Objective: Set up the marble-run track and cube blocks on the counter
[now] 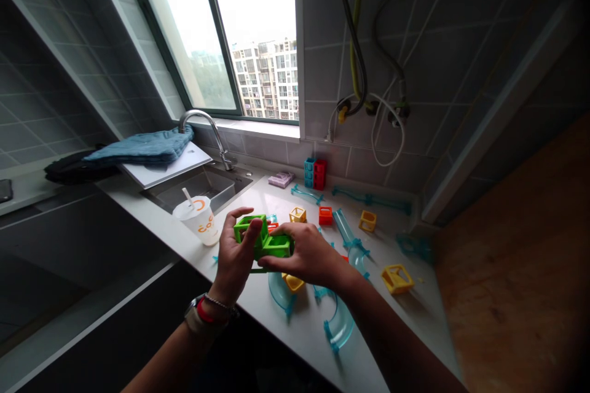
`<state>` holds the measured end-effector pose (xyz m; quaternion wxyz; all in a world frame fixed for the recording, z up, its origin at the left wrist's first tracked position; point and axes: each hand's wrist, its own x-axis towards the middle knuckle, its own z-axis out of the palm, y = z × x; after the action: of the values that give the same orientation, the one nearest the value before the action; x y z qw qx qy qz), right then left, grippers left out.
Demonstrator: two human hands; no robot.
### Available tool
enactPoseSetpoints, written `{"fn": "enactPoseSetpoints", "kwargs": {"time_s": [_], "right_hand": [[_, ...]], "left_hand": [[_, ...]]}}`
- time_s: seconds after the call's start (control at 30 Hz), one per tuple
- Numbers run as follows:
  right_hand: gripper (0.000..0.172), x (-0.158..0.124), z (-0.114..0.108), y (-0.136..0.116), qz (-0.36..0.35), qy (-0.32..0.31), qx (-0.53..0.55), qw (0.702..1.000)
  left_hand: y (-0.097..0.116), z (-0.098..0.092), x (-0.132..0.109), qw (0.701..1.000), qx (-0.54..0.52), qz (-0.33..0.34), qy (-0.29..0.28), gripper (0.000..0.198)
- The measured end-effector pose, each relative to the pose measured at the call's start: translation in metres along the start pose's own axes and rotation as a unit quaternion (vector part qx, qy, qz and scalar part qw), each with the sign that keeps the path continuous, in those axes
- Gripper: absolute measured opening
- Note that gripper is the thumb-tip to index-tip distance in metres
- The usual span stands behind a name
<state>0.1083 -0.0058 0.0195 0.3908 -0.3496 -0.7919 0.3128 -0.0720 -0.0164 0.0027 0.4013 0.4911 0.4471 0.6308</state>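
Note:
Several green toy cubes with open sides [275, 244], joined together, are held above the counter between both hands. My left hand [233, 255] grips the upper left cube, its thumb across the front. From the right, my right hand [310, 253] has its thumb and fingers closed around the lower right cube. Parts of the green cubes are hidden behind the fingers. Below and behind them lie a yellow cube [297, 215], a red cube [325, 215] and a curved clear-blue track piece [280, 292].
A plastic drink cup [198, 221] with a straw stands left of my hands. Behind it are the sink [207, 187] and faucet [205, 116]. More blue tracks [341, 322] and yellow cubes [397, 279] are scattered right. Stacked blue and red cubes [319, 174] stand by the wall.

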Motion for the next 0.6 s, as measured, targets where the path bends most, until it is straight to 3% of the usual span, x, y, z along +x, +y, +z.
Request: {"fn": "enactPoseSetpoints", "kwargs": {"time_s": [0.4,0.6], "right_hand": [[0.033,-0.0007,0.0017,-0.0023,0.013,-0.005,-0.024,1.000],[0.031,0.0010,-0.0019,-0.0015,0.022,-0.002,0.010,1.000]], "left_hand": [[0.0004,0.0021,0.0011,0.999,-0.016,-0.038,0.008,0.056],[0.0075,-0.0012,0.0046,0.998,-0.015,-0.056,-0.029,0.052]]}}
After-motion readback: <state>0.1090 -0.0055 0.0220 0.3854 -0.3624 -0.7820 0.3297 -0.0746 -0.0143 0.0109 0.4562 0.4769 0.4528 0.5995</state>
